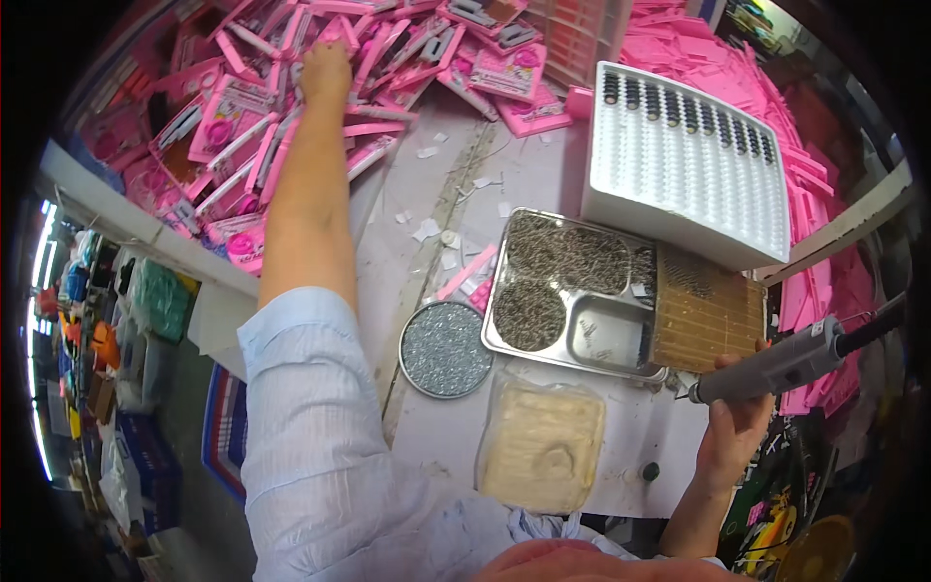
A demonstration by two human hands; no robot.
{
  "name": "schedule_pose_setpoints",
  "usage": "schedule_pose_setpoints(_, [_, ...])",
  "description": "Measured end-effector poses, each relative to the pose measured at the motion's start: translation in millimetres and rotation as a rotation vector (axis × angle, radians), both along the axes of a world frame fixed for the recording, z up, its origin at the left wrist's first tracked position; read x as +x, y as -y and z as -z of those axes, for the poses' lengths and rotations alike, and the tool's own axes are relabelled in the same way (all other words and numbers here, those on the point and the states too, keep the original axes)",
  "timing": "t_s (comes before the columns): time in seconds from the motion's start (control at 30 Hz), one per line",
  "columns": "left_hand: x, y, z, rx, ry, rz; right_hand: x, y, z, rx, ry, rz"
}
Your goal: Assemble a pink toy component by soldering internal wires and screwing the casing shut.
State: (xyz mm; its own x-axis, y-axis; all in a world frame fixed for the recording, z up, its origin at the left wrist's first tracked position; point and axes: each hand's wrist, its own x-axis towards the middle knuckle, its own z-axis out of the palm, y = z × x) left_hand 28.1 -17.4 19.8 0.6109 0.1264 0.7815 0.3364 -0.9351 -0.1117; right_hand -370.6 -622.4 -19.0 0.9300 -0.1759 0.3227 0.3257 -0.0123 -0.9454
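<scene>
At the upper left of the frame, the person's left hand point(326, 73) reaches into a heap of pink plastic toy cases point(228, 121); I can't tell whether its grip is closed on one; at the lower right, the right hand point(733, 432) has its grip clamped around a grey electric screwdriver point(776, 367), the bit pointing left; right of centre on the table point(388, 257) sits a compartmented metal tray point(562, 361) of dark screws point(529, 315); a round dish point(448, 395) of silvery bits stands just beside its lower left.
</scene>
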Motion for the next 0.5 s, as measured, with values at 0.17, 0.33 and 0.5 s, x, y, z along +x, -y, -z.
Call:
schedule_pose_setpoints(0.17, [-24.4,15.4,-22.4,-0.132,0.094,0.264,0.3,7.9,11.3,-0.148,0.258,0.25])
schedule_pose_setpoints(0.33, [-139.3,55.2,-49.3,-0.259,0.145,0.503,-5.9,-21.8,15.3,-0.247,0.515,0.182])
schedule_pose_setpoints(0.5, [-296.6,179.1,-8.6,-0.223,0.064,0.999,-10.8,-36.4,28.1,0.215,-0.185,-0.513])
